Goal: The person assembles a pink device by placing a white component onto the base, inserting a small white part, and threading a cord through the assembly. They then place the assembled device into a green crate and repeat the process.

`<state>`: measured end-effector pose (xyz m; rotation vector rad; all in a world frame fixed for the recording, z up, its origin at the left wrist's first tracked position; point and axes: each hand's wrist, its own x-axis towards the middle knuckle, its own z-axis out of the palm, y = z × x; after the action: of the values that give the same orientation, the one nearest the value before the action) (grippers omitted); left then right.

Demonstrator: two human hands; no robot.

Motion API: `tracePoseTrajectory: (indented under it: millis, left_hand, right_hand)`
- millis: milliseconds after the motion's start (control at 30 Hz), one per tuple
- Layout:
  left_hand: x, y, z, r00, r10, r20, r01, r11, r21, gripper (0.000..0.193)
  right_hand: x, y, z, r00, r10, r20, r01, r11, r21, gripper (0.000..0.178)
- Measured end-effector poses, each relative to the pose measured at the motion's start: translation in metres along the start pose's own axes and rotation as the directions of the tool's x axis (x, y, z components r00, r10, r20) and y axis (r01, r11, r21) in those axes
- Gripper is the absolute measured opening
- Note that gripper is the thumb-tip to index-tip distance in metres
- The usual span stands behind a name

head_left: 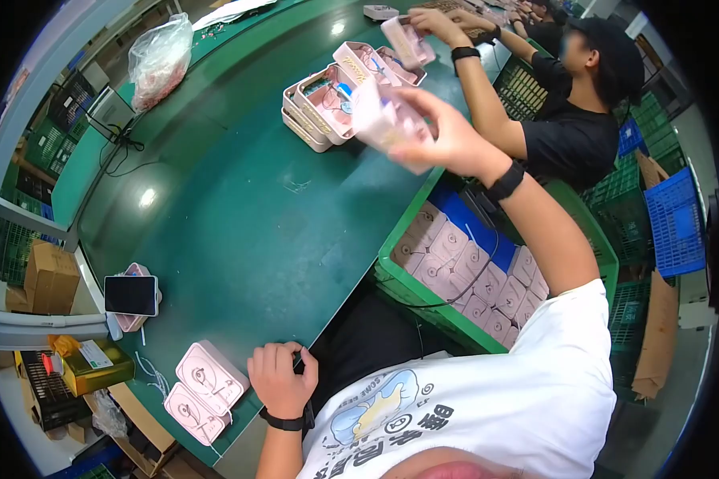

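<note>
From here, the right hand (447, 136) is at one o'clock, fingers wrapped round a pink case (378, 120), near the open cases (327, 120) at twelve. The left hand (282, 377) sits at seven, fingers curled; whether around anything, I cannot tell. Likely a carrying step, next calling for steady placing.
</note>
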<state>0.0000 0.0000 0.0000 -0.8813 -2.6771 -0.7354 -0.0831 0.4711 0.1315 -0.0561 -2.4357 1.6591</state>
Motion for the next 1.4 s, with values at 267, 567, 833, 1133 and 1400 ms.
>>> tracePoseTrajectory:
  millis: [267,567,833,1133,1400]
  left_hand:
    - [0.002,-0.002,0.003,0.999,0.02,-0.03,-0.02,1.0,-0.012,0.014]
    - [0.002,-0.001,-0.004,1.0,0.023,-0.021,-0.024,0.997,-0.07,0.014]
    - [0.012,-0.01,-0.127,0.991,-0.102,0.087,0.097,0.994,0.056,0.092]
    - [0.017,-0.071,-0.136,0.924,-0.136,0.357,0.088,0.985,0.15,0.127]
    - [0.117,-0.064,-0.062,0.952,0.206,0.225,-0.169,0.971,-0.17,0.115]
  right_hand:
    - [0.008,-0.002,0.003,0.936,0.028,0.35,0.208,0.759,-0.617,0.102]
    - [0.059,0.019,-0.007,0.819,0.563,-0.109,-0.354,0.348,-0.868,0.106]
    - [0.009,0.005,0.034,0.969,0.047,-0.243,-0.247,0.189,-0.95,0.08]
    - [-0.045,-0.081,0.173,0.912,-0.056,0.407,0.268,0.831,-0.487,0.05]
    - [-0.055,0.011,0.275,0.994,0.057,0.092,-0.022,0.94,-0.341,0.074]
